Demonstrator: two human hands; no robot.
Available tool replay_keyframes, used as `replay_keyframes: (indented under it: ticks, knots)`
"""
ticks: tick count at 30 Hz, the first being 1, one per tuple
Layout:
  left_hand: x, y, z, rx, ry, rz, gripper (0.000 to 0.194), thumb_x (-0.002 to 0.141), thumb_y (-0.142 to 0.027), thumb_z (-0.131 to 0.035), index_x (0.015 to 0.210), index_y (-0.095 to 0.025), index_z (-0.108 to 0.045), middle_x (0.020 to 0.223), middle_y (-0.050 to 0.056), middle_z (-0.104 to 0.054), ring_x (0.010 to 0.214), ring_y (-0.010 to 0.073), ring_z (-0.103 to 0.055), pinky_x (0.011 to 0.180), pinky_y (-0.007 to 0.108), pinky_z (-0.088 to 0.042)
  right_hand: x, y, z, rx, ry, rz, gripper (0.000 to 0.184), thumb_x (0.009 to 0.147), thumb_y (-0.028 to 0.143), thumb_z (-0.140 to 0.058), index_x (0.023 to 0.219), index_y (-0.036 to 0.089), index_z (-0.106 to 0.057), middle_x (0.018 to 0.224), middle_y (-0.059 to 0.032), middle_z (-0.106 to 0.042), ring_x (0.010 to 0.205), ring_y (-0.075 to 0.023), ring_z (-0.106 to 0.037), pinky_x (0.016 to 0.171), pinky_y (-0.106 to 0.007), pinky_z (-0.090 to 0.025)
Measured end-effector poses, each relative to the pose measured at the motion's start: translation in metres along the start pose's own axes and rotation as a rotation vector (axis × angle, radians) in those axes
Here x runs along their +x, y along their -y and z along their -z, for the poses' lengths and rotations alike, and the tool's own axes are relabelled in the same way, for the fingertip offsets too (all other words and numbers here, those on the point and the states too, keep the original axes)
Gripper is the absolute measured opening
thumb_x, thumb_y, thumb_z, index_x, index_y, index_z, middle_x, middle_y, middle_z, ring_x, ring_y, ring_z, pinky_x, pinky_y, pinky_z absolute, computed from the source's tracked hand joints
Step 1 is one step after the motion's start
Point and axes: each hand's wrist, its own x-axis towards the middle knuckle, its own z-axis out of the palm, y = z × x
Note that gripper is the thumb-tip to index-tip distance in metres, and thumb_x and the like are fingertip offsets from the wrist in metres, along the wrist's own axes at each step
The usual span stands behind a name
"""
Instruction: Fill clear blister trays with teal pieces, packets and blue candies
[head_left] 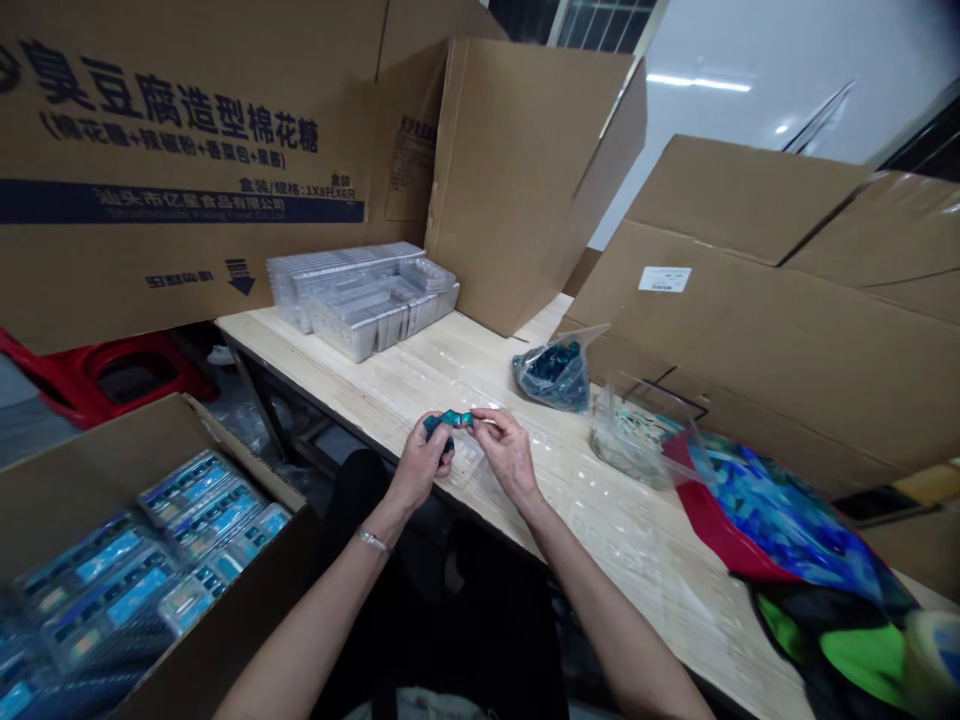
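Over the near edge of the table (420, 375), both hands meet at a short row of small, shiny teal foil-like pieces (452, 419). My left hand (422, 462) is closed around several of them, with darker ones tucked against its fingers. Thumb and fingertips of my right hand (508, 455) pinch the row's right end. Whether the pieces are joined is too small to tell. Beyond my right hand lies a clear plastic bag (574, 392) of similar dark teal pieces. To its right stands a clear plastic tub (619, 455) with small pale green and white bits inside.
Clear plastic trays (352, 325) are stacked at the back left. Large cardboard boxes (517, 180) wall the far side. An open carton (247, 460) of blue packaged goods is on my left, near a red stool (142, 350). Colourful fabric (795, 510) lies at right.
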Motion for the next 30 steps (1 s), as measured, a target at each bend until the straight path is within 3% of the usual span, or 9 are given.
replay_keyframes:
  ticks: [3,7,9,12,16,18,24,30]
  knots:
    - [0.000,-0.001,0.001,-0.036,-0.008,0.004,0.029,0.071,-0.039,-0.060,0.088,-0.019,-0.048,0.083,0.000,-0.055,0.043,0.0004,-0.036,0.035,0.012,-0.016,0.001,0.003,0.001,0.038,0.038,-0.045,0.020,0.068,0.028,-0.064,0.086,0.019,-0.063,0.094,-0.0061,-0.063,0.080,-0.0173,-0.065,0.078,-0.031,-0.052]
    - [0.000,-0.001,0.000,-0.064,-0.039,-0.002,0.030,0.070,-0.039,-0.061,0.088,-0.019,-0.048,0.087,0.000,-0.056,0.043,0.0001,-0.037,0.035,0.012,-0.016,0.002,0.007,0.000,0.127,0.016,-0.205,0.026,0.066,0.032,-0.065,0.087,0.018,-0.060,0.074,-0.0038,-0.068,0.074,-0.0187,-0.067,0.075,-0.033,-0.053]
    - [0.000,0.001,0.000,-0.068,-0.045,0.000,0.029,0.070,-0.039,-0.061,0.087,-0.020,-0.049,0.083,-0.001,-0.055,0.043,0.0002,-0.036,0.034,0.012,-0.016,0.002,0.007,-0.001,0.136,-0.006,-0.219,0.026,0.066,0.032,-0.065,0.086,0.018,-0.058,0.069,-0.0026,-0.068,0.072,-0.0184,-0.067,0.074,-0.033,-0.053]
    - [0.000,0.002,-0.001,-0.065,-0.040,0.008,0.029,0.070,-0.039,-0.061,0.087,-0.019,-0.049,0.080,-0.002,-0.053,0.042,0.0000,-0.036,0.034,0.012,-0.015,0.000,0.006,-0.001,0.038,-0.028,-0.126,0.023,0.067,0.029,-0.064,0.087,0.017,-0.059,0.076,-0.0042,-0.068,0.073,-0.0173,-0.066,0.071,-0.031,-0.053]
    - [-0.001,0.002,-0.002,-0.031,-0.038,0.011,0.029,0.071,-0.039,-0.061,0.089,-0.019,-0.049,0.066,-0.005,-0.047,0.042,0.0015,-0.036,0.035,0.012,-0.016,-0.002,0.007,0.006,-0.219,0.040,0.118,0.020,0.073,0.023,-0.056,0.091,0.020,-0.066,0.089,-0.0055,-0.067,0.077,-0.0162,-0.063,0.075,-0.031,-0.051]
    - [-0.001,0.001,-0.002,-0.005,-0.040,0.011,0.029,0.071,-0.039,-0.061,0.089,-0.019,-0.050,0.058,-0.007,-0.040,0.041,0.0027,-0.036,0.035,0.012,-0.017,-0.003,0.009,0.009,-0.263,0.067,0.141,0.018,0.074,0.023,-0.056,0.086,0.020,-0.068,0.087,-0.0049,-0.067,0.076,-0.0166,-0.063,0.075,-0.031,-0.052]
    - [-0.001,0.004,-0.002,0.005,-0.030,-0.011,0.028,0.072,-0.040,-0.060,0.088,-0.020,-0.050,0.061,-0.006,-0.040,0.041,0.0022,-0.035,0.035,0.013,-0.017,-0.002,0.004,0.007,-0.108,-0.001,-0.023,0.014,0.070,0.027,-0.060,0.075,0.018,-0.068,0.079,-0.0041,-0.070,0.071,-0.0176,-0.065,0.069,-0.029,-0.053]
    - [-0.005,0.008,0.004,0.044,-0.060,-0.004,0.029,0.072,-0.042,-0.061,0.090,-0.022,-0.049,0.058,-0.008,-0.035,0.042,0.0029,-0.036,0.035,0.012,-0.020,-0.003,0.002,0.004,-0.013,0.022,-0.104,0.015,0.069,0.031,-0.062,0.071,0.017,-0.067,0.073,-0.0044,-0.069,0.065,-0.0174,-0.065,0.064,-0.028,-0.052]
